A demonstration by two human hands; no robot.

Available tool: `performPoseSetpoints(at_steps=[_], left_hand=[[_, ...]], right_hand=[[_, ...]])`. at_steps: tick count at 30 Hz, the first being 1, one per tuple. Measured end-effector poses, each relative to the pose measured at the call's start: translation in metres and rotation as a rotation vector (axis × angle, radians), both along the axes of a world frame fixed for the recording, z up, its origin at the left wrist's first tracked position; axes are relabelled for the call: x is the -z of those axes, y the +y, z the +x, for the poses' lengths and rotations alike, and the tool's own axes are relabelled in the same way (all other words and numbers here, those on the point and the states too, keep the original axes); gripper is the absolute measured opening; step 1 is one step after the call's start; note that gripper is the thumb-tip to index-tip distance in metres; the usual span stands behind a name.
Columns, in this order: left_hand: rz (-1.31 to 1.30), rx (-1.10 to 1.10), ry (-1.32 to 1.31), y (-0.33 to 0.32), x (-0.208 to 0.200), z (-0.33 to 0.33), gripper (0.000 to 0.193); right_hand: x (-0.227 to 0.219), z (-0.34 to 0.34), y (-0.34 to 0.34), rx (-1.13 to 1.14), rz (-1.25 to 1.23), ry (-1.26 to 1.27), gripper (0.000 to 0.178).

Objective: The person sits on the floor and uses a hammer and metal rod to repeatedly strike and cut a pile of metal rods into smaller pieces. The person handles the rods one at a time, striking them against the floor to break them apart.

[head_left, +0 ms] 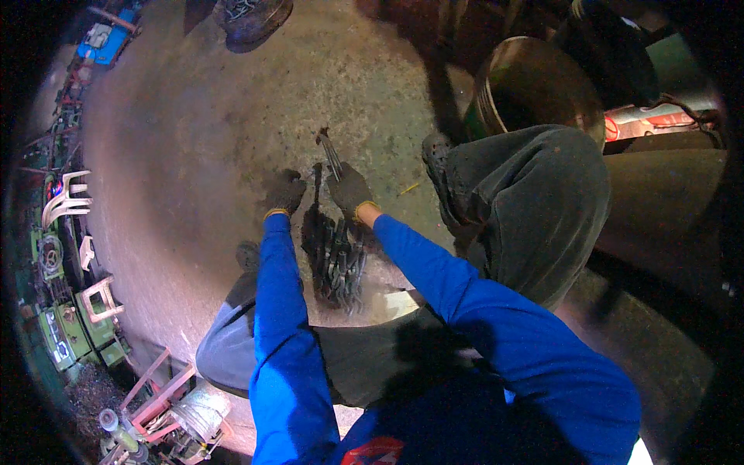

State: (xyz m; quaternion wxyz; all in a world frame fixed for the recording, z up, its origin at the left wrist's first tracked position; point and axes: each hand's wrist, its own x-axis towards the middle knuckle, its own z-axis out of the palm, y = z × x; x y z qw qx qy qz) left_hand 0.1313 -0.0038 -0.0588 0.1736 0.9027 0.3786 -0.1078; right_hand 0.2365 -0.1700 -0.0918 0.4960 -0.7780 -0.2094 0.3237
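Observation:
Both my hands wear dark, soiled gloves with yellow cuffs and are held over the concrete floor between my legs. My right hand [350, 191] is closed round a few thin metal rods [331, 157], which point away from me; a small dark, rusty-looking bit shows at their far end. Beside it, my left hand [284, 193] has its fingers curled in; whatever they may hold is hidden. A pile of dark metal rod-like pieces [339, 267] lies on the floor just nearer to me than my right hand, partly in shadow.
At the right, beyond my bent knee, stands a large round bucket [484, 97]. A shoe [252, 19] is at the far edge. Along the left are plastic chairs [70, 200], a stool [101, 298] and green machinery [70, 333]. A small yellow piece [410, 188] lies right of my hands.

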Motion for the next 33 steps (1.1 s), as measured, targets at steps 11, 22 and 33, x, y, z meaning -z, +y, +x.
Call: performPoseSetpoints(at_steps=[11,22,33], left_hand=[[0.237,0.062,-0.023,-0.015,-0.007,0.000,0.025],[0.155,-0.051,0.045,-0.026,-0.015,0.007,0.023],[0.122,0.046,-0.090,0.001,0.002,0.006,0.023]], right_hand=[[0.030,-0.018,-0.011,-0.035,-0.013,-0.047,0.043],[0.037,-0.025,-0.028,-0.090,-0.081,-0.057,0.049],[0.020,-0.026,-0.029,-0.151,-0.052,-0.058,0.048]])
